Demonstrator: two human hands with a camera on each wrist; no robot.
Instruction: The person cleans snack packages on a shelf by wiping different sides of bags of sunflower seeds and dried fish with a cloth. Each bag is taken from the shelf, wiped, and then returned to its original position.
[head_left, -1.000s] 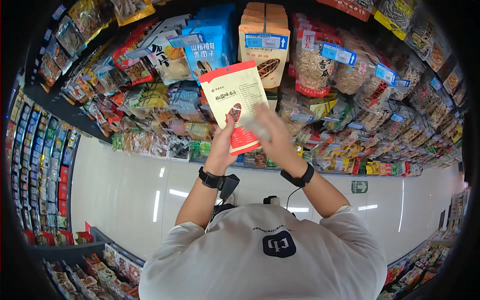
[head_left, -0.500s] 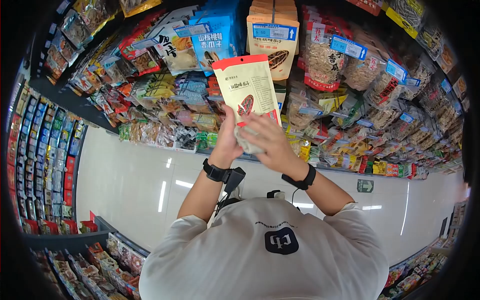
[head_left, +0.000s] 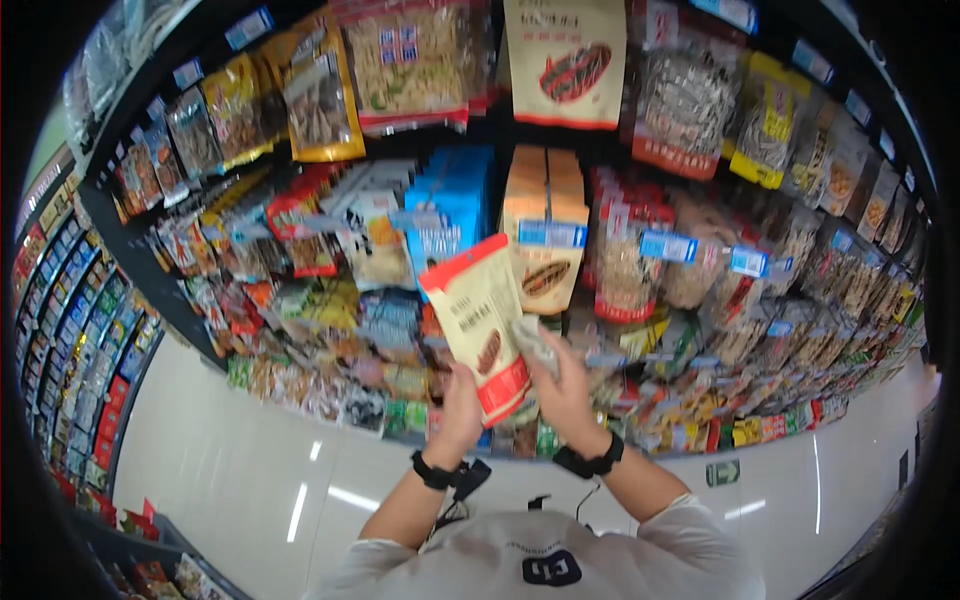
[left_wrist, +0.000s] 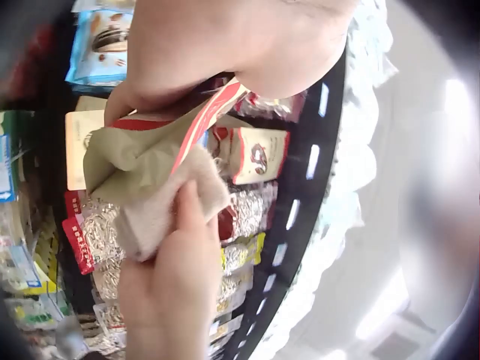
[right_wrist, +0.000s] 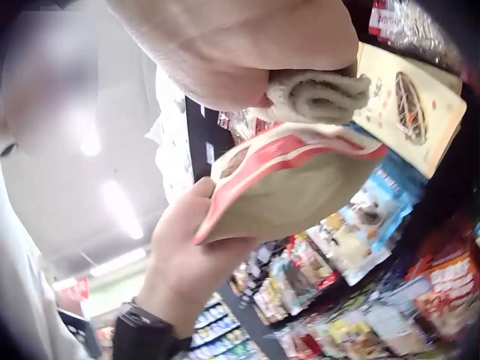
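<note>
Holding a cream snack pouch (head_left: 478,322) with a red top and bottom band, the left hand (head_left: 462,408) grips its lower edge, fingers curled round the bottom, thumb at the back as the right wrist view shows. The pouch stands tilted, its top leaning toward 11 o'clock, in front of the shelves (head_left: 140,262) of hanging snack bags. At 3 o'clock of the pouch, touching its side, the right hand (head_left: 567,393) pinches a folded grey cloth (head_left: 533,344) against the pack (the wrist views show the cloth wadded between thumb and fingers). Blue packets (head_left: 447,208) and orange-topped boxes (head_left: 544,200) hang at 12 o'clock behind the pouch, with blue price tags (head_left: 668,246) running on toward 2 o'clock.
</note>
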